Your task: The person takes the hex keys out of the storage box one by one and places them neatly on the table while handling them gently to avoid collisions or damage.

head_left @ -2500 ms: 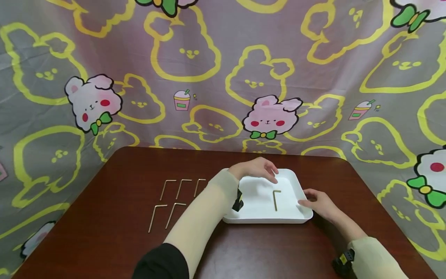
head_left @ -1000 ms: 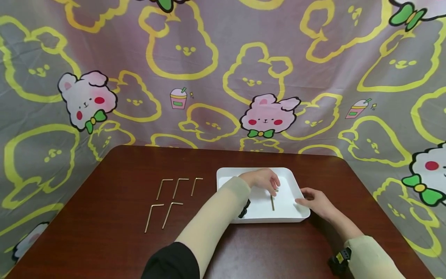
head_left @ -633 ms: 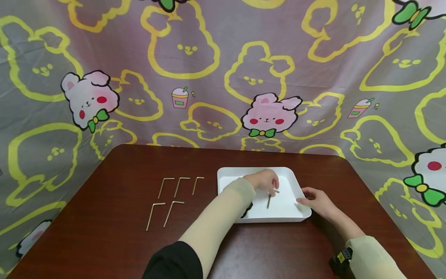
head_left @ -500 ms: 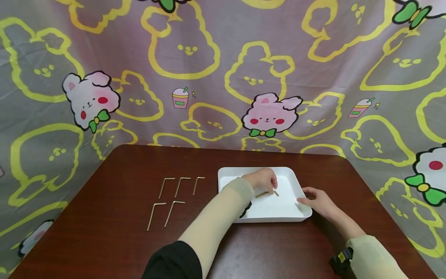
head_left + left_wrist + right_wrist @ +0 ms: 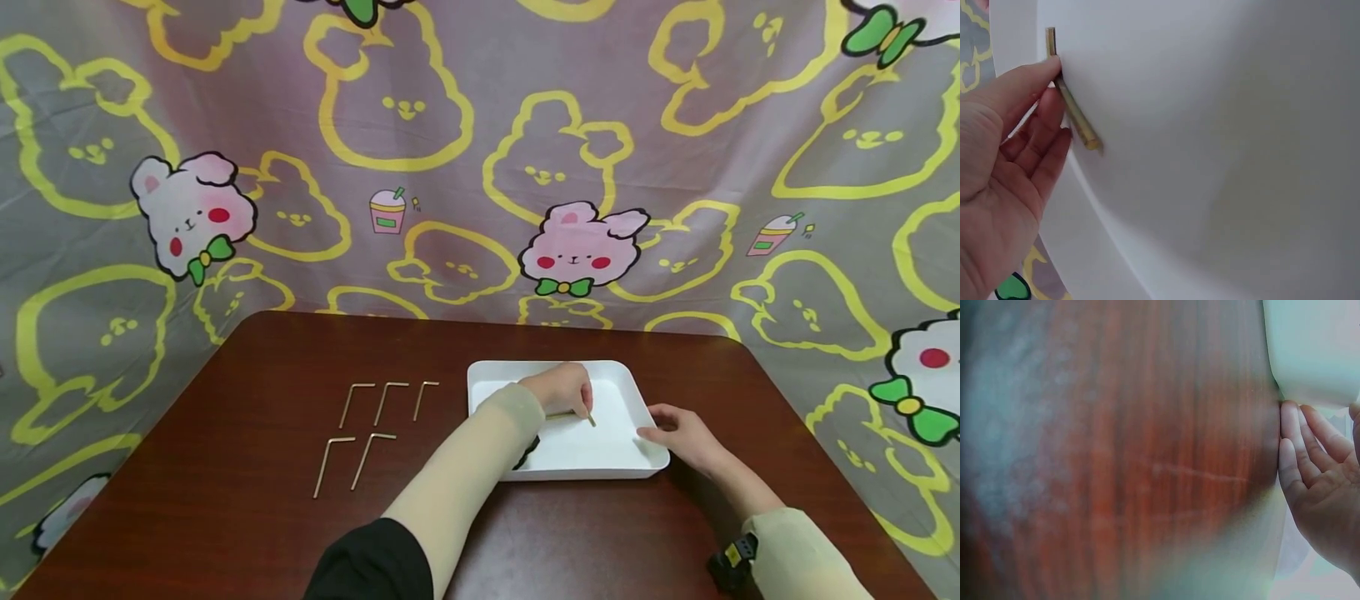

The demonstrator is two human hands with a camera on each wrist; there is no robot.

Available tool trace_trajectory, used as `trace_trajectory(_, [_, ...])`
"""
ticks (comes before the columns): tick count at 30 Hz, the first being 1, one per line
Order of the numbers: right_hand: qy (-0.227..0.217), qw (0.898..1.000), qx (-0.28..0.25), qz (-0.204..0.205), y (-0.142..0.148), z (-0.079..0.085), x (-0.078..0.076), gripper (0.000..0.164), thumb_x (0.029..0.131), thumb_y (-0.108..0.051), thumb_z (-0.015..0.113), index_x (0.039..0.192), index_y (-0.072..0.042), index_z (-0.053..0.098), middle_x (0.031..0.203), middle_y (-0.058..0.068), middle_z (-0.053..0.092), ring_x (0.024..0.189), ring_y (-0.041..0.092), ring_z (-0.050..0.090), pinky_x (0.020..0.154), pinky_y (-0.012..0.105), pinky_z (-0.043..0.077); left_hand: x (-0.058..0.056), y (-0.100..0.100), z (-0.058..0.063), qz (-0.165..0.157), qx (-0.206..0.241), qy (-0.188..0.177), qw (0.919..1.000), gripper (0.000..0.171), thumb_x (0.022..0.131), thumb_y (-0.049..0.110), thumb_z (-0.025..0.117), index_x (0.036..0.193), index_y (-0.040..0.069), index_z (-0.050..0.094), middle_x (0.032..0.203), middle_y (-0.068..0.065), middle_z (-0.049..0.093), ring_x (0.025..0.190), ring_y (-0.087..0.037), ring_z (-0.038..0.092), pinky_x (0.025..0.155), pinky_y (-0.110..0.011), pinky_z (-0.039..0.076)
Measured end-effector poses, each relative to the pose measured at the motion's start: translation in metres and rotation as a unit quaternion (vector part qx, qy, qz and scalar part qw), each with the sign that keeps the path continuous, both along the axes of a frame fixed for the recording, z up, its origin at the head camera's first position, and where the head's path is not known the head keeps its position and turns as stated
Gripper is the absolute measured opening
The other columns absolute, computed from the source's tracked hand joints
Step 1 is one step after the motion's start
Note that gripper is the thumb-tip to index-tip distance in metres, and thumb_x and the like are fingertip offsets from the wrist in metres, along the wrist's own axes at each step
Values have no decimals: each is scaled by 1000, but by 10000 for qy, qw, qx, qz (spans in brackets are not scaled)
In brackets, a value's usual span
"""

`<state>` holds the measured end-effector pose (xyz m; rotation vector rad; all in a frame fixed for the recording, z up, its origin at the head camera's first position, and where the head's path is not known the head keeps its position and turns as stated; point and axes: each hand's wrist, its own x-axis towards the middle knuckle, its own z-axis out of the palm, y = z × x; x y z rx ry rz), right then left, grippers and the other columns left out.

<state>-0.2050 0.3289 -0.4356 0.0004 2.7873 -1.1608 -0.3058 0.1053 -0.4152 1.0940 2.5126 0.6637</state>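
My left hand (image 5: 564, 388) is over the white tray (image 5: 615, 457), pinching an L-shaped brass-coloured hex key (image 5: 1075, 112) between thumb and fingers. In the head view the key's long arm points left, partly behind the hand, and its short end sticks out past the fingertips. The left wrist view shows the key close over the tray floor. At the tray's right side, my right hand (image 5: 688, 435) holds the edge, thumb on the rim and fingers outside. Those fingers (image 5: 1307, 440) meet the tray's outer wall in the right wrist view.
Left of the tray, several similar hex keys lie in two rows on the dark wooden table (image 5: 225, 467). The front row includes one key (image 5: 322, 468), and the back row another (image 5: 381, 407). Behind the table hangs a patterned cloth (image 5: 450, 200).
My left hand lowered to the hex key lying in the tray and took hold of it. The key has turned, its long arm swinging from toward me to leftward. My right hand stays at the tray.
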Motion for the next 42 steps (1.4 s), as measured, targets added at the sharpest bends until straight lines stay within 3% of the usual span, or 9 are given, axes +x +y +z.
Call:
trace_trajectory(10, [-6, 10000, 21, 36, -3, 0, -1, 51, 88, -24, 74, 121, 9, 56, 114, 25, 62, 97, 32, 59, 80, 41, 50, -5, 1, -3, -347, -633, 408, 9966, 18, 82, 13, 74, 66, 15, 66, 60, 9, 55, 60, -4, 45, 55, -15, 37])
trace_trajectory(18, [-61, 10000, 0, 13, -3, -1, -1, 53, 88, -25, 74, 123, 10, 55, 116, 27, 61, 99, 34, 59, 83, 44, 50, -12, -5, -7, -275, 75, -417, 9987, 17, 83, 7, 74, 68, 10, 67, 57, 4, 56, 56, -5, 46, 56, -16, 39])
trace_trajectory(26, [-87, 9999, 55, -9, -4, -2, 1, 53, 88, -25, 73, 123, 10, 55, 116, 27, 60, 100, 35, 59, 85, 47, 50, -12, -14, -10, -39, 690, -1178, 9906, 4, 81, 4, 76, 80, 7, 74, 67, 4, 64, 62, -5, 53, 60, -17, 44])
trace_trajectory(42, [-86, 9999, 72, -32, -2, 1, 0, 54, 88, -25, 73, 123, 11, 54, 118, 29, 59, 103, 37, 58, 84, 45, 50, -9, -15, 2, 25, 948, -1596, 9826, 4, 83, 5, 76, 84, 1, 74, 69, 1, 66, 64, -9, 60, 62, -18, 48])
